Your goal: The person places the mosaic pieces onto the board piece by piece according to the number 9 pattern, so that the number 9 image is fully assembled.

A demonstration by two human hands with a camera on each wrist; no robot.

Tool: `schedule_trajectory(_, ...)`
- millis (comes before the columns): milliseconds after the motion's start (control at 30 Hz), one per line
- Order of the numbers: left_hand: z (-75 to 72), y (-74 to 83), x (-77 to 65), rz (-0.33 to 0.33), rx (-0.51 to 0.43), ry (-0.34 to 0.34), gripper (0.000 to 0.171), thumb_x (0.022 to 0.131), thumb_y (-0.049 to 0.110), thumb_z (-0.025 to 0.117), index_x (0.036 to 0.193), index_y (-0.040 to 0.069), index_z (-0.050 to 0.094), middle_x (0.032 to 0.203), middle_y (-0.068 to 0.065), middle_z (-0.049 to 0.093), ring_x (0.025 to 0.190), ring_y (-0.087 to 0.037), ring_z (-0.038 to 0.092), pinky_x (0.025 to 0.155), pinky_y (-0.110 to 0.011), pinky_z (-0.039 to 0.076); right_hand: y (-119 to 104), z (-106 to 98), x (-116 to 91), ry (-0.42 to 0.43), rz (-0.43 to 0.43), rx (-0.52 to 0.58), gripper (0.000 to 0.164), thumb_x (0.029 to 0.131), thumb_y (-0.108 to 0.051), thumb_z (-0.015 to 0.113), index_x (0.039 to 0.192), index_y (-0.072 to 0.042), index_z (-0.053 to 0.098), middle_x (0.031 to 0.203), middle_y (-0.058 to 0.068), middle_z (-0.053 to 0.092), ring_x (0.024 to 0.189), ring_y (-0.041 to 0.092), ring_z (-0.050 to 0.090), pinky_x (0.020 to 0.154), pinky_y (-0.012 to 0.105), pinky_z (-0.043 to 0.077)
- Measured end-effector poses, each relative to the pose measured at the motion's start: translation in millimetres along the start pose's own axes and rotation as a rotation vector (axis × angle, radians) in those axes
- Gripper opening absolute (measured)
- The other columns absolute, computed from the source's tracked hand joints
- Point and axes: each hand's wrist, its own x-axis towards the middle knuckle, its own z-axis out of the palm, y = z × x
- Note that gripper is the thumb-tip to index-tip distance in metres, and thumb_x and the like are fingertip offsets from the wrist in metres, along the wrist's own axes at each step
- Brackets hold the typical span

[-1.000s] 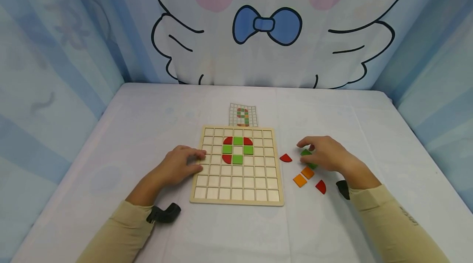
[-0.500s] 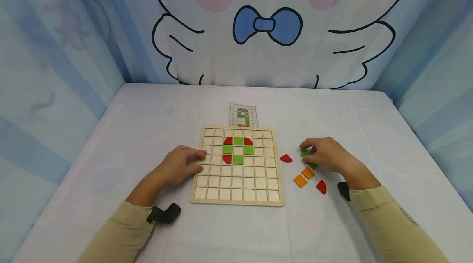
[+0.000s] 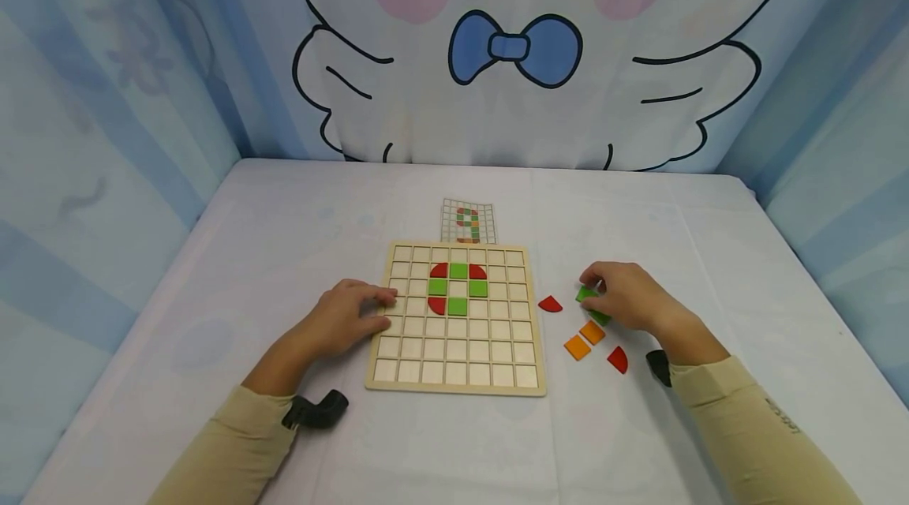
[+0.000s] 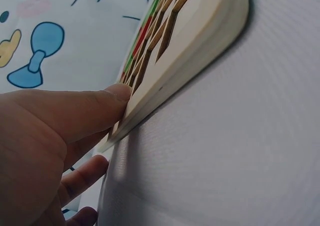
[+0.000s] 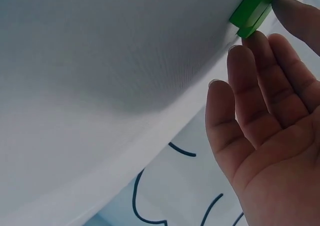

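A wooden grid board (image 3: pixel 454 389) lies mid-table, with red quarter-round and green square tiles set in a ring in its upper cells. At its left edge rests my left hand (image 3: pixel 341 319), thumb and fingertips on the rim; in the left wrist view the thumb (image 4: pixel 95 111) presses the frame's top. Right of the board, my right hand (image 3: pixel 625 296) pinches a green square tile (image 3: pixel 585 293) between thumb and fingertips. Another green tile (image 3: pixel 600 317) lies just under the thumb. In the right wrist view, green tiles (image 5: pixel 255 6) show at the fingertips.
Two orange tiles (image 3: pixel 577 347) and a red quarter-round tile (image 3: pixel 618 360) lie near my right hand. One more red tile (image 3: pixel 550 304) sits beside the board's right edge. A printed pattern card (image 3: pixel 469 219) shows behind the board, partly hidden by it. Curtains stand around the table.
My right hand has shifted slightly right, and its fingers have drawn closer together around the green tile. The left hand and the board have stayed put.
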Motion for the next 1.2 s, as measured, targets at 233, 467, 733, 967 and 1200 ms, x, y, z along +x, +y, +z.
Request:
schedule_trajectory(233, 0.5, 0.6, -0.2, -0.003, 0.001, 0.001, 0.025, 0.095, 0.019, 0.071, 0.119, 0.011, 0.072, 0.138, -0.002, 0.061, 0.130, -0.035, 0.045, 0.105, -0.058, 0.035, -2.9, 1.9, 2.2, 0.011, 0.005, -0.029, 0.030, 0.090, -0.012, 0.072, 0.114, 0.004, 0.065, 0.097, 0.010, 0.067, 0.081, 0.023, 0.058, 0.078, 0.040, 0.054)
schedule_trajectory(467, 1.2, 0.5, 0.5, -0.004, -0.002, 0.004, 0.021, 0.095, 0.018, 0.071, 0.116, 0.012, 0.072, 0.137, -0.002, 0.061, 0.130, -0.034, 0.045, 0.105, -0.058, 0.035, -6.1, 3.3, 2.5, 0.045, -0.021, -0.056, 0.029, 0.090, -0.012, 0.072, 0.113, 0.004, 0.066, 0.098, 0.011, 0.068, 0.082, 0.024, 0.059, 0.080, 0.043, 0.054)
schedule_trajectory(733, 1.9, -0.5, 1.0, -0.008, 0.001, 0.003, 0.022, 0.095, 0.019, 0.071, 0.116, 0.013, 0.072, 0.137, -0.002, 0.061, 0.130, -0.034, 0.045, 0.105, -0.058, 0.034, -18.3, 1.5, 2.9, 0.070, -0.058, -0.040, 0.027, 0.091, -0.013, 0.071, 0.114, 0.002, 0.067, 0.105, 0.012, 0.068, 0.099, 0.031, 0.060, 0.090, 0.048, 0.051)
schedule_trajectory(967, 0.9, 0.8, 1.5, -0.026, 0.001, -0.004, 0.022, 0.095, 0.019, 0.071, 0.116, 0.013, 0.072, 0.138, -0.002, 0.061, 0.131, -0.034, 0.044, 0.105, -0.057, 0.035, -35.5, -2.7, 4.2, 0.043, -0.072, -0.004, 0.028, 0.092, -0.013, 0.069, 0.116, 0.001, 0.067, 0.109, 0.013, 0.068, 0.103, 0.032, 0.060, 0.091, 0.048, 0.050)
schedule_trajectory(1200, 0.8, 1.9, 1.4, -0.038, 0.002, -0.007, 0.022, 0.094, 0.017, 0.072, 0.115, 0.012, 0.072, 0.138, -0.002, 0.061, 0.131, -0.035, 0.045, 0.105, -0.056, 0.036, -47.9, -1.7, 8.0, 0.028, -0.102, 0.003, 0.026, 0.092, -0.013, 0.068, 0.115, -0.001, 0.069, 0.108, 0.010, 0.068, 0.102, 0.031, 0.060, 0.092, 0.047, 0.050)
